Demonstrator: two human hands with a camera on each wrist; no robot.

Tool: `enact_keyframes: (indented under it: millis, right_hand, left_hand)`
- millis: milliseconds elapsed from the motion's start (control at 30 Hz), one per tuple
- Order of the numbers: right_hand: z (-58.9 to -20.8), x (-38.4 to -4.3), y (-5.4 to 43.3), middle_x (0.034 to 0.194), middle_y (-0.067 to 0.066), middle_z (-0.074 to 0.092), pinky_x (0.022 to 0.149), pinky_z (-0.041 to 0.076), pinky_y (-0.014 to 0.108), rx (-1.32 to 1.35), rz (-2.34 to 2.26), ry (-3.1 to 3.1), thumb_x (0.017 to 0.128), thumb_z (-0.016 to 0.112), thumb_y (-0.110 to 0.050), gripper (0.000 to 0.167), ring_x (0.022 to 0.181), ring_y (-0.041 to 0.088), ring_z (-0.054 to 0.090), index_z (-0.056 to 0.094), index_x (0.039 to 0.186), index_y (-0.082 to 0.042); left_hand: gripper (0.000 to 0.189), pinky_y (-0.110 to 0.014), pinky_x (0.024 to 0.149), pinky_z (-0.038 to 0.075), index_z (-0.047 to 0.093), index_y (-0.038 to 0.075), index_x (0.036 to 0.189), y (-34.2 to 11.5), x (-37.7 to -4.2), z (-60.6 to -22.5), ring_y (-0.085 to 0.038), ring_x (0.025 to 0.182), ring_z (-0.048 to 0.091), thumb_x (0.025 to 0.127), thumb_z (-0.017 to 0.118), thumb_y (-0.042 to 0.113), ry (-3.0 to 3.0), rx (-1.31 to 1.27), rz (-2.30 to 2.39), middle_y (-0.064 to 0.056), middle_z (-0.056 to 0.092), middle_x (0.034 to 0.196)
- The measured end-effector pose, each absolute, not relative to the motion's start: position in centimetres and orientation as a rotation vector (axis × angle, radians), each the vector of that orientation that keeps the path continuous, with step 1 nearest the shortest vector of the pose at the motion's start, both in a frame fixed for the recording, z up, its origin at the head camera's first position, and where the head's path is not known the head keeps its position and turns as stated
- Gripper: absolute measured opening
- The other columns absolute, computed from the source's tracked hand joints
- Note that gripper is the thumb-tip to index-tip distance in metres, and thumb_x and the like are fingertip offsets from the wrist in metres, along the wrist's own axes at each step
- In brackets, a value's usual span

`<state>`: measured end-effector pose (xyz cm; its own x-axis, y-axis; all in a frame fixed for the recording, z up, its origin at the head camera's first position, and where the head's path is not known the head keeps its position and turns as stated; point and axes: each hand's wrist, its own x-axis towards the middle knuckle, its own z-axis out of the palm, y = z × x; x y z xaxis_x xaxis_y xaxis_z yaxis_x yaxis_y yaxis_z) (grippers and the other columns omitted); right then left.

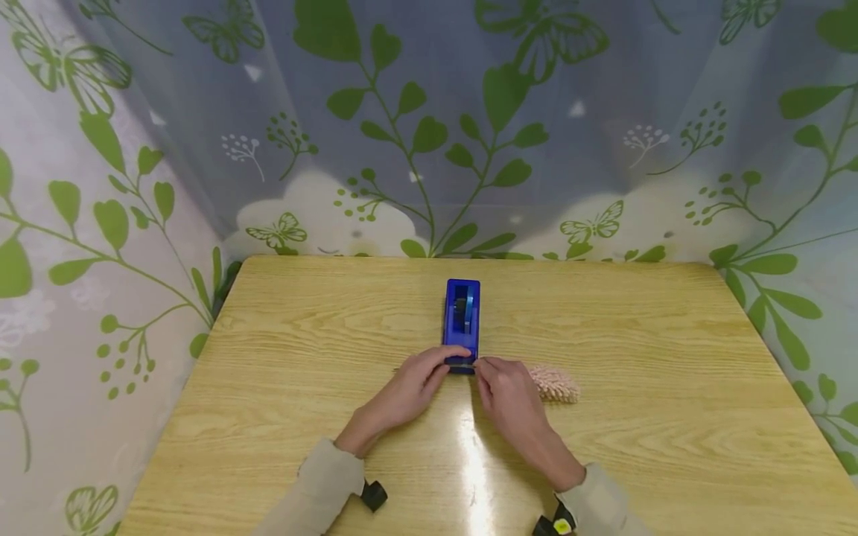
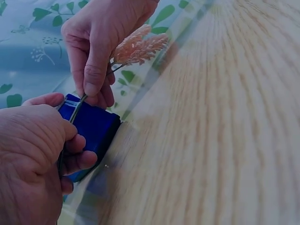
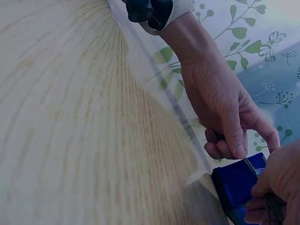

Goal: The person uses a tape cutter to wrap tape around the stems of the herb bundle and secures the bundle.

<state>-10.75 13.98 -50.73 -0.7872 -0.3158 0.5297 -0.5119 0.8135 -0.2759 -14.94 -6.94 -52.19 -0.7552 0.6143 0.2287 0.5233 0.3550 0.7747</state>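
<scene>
A blue tape dispenser (image 1: 461, 339) stands on the wooden table, a roll of tape inside it. Across its near end run the thin green stems (image 2: 78, 108) of a pink flower sprig (image 1: 555, 383). My left hand (image 1: 410, 383) grips the stems at the left, its index finger reaching over the dispenser's near end beside a shiny clear strip (image 2: 71, 102). On the other side, my right hand (image 1: 512, 398) pinches the stems between thumb and fingers. The pink flower head (image 2: 140, 47) sticks out past the right hand. Fingers hide part of the stems.
The wooden table (image 1: 302, 313) extends around both hands. Behind it and along the sides hangs a curtain (image 1: 429, 164) printed with green leaves and butterflies. Black wrist cameras (image 1: 374, 495) are strapped at both cuffs.
</scene>
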Motion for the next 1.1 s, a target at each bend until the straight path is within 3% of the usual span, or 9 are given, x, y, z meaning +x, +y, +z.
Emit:
enact_keyframes:
  millis: [100,200,267,400,600,733,833,967,1100]
  right_hand:
    - [-51.2,-10.8,14.0,0.093,0.015,0.077,0.072,0.061,0.042,0.622,0.570,-2.541,0.085,0.078,0.009,0.011,0.078,0.029,0.074,0.078,0.094,0.004]
    - [-51.7,-10.7,14.0,0.093,0.015,0.077,0.068,0.062,0.038,0.615,0.590,-2.570,0.086,0.077,0.008,0.008,0.076,0.029,0.074,0.078,0.092,0.003]
    - [-51.6,-10.7,14.0,0.089,0.014,0.077,0.066,0.061,0.036,0.602,0.595,-2.590,0.087,0.077,0.008,0.007,0.073,0.027,0.073,0.078,0.092,0.002]
    - [-50.8,-10.5,14.2,0.078,0.010,0.074,0.061,0.058,0.032,0.597,0.585,-2.646,0.085,0.078,0.008,0.010,0.063,0.020,0.068,0.080,0.093,0.002]
    - [-48.8,-10.4,14.5,0.074,0.007,0.072,0.051,0.043,0.021,0.568,0.631,-2.762,0.087,0.079,0.003,0.012,0.054,0.009,0.050,0.082,0.098,0.000]
    - [-47.6,-10.4,14.9,0.072,0.004,0.071,0.050,0.040,0.020,0.549,0.729,-2.779,0.089,0.076,0.003,0.010,0.054,0.007,0.045,0.082,0.098,0.000]
    - [-46.9,-10.4,15.1,0.073,0.004,0.071,0.050,0.040,0.021,0.549,0.770,-2.771,0.089,0.076,0.004,0.011,0.055,0.006,0.046,0.082,0.098,0.000]
    - [-46.3,-10.4,15.3,0.076,0.006,0.073,0.049,0.040,0.020,0.563,0.788,-2.762,0.089,0.076,0.003,0.011,0.055,0.005,0.047,0.082,0.098,0.000]
    - [-45.8,-10.3,15.5,0.076,0.006,0.073,0.048,0.039,0.020,0.568,0.792,-2.746,0.089,0.075,0.003,0.010,0.055,0.006,0.047,0.082,0.096,-0.001]
  left_hand:
    - [0.051,-0.024,0.081,0.054,0.049,0.028,0.152,-7.0,-14.9,-52.3,-0.004,0.086,0.063,0.109,0.050,0.001,2.497,1.059,1.329,-0.001,0.070,0.113]
    - [0.055,-0.023,0.060,0.041,0.045,0.030,0.154,-7.2,-14.8,-52.2,-0.005,0.058,0.039,0.108,0.051,0.001,2.491,1.056,1.290,-0.002,0.057,0.083]
    - [0.056,-0.023,0.059,0.040,0.044,0.031,0.155,-7.2,-14.7,-52.1,-0.004,0.056,0.038,0.109,0.051,0.002,2.490,1.061,1.273,-0.004,0.054,0.080]
    - [0.060,-0.022,0.059,0.042,0.042,0.034,0.158,-7.4,-14.7,-51.8,-0.002,0.055,0.036,0.108,0.051,0.001,2.496,1.085,1.253,-0.006,0.065,0.090]
    - [0.056,-0.021,0.054,0.039,0.043,0.031,0.155,-7.5,-14.6,-51.0,-0.003,0.053,0.036,0.108,0.052,0.002,2.543,1.103,1.207,-0.002,0.052,0.068]
    - [0.040,-0.025,0.069,0.046,0.052,0.023,0.143,-7.4,-14.4,-50.4,-0.006,0.069,0.048,0.108,0.051,0.003,2.624,1.174,1.141,0.002,0.072,0.103]
    - [0.035,-0.032,0.082,0.049,0.057,0.022,0.137,-7.3,-14.1,-49.8,-0.008,0.091,0.058,0.108,0.051,0.003,2.669,1.245,1.101,0.004,0.070,0.128]
    - [0.037,-0.035,0.082,0.049,0.059,0.027,0.136,-7.1,-13.7,-49.3,-0.010,0.103,0.062,0.108,0.053,0.004,2.716,1.276,1.081,0.003,0.070,0.128]
    - [0.038,-0.031,0.077,0.045,0.061,0.031,0.135,-6.9,-13.6,-49.2,-0.011,0.093,0.060,0.107,0.056,0.006,2.766,1.275,1.073,0.001,0.071,0.124]
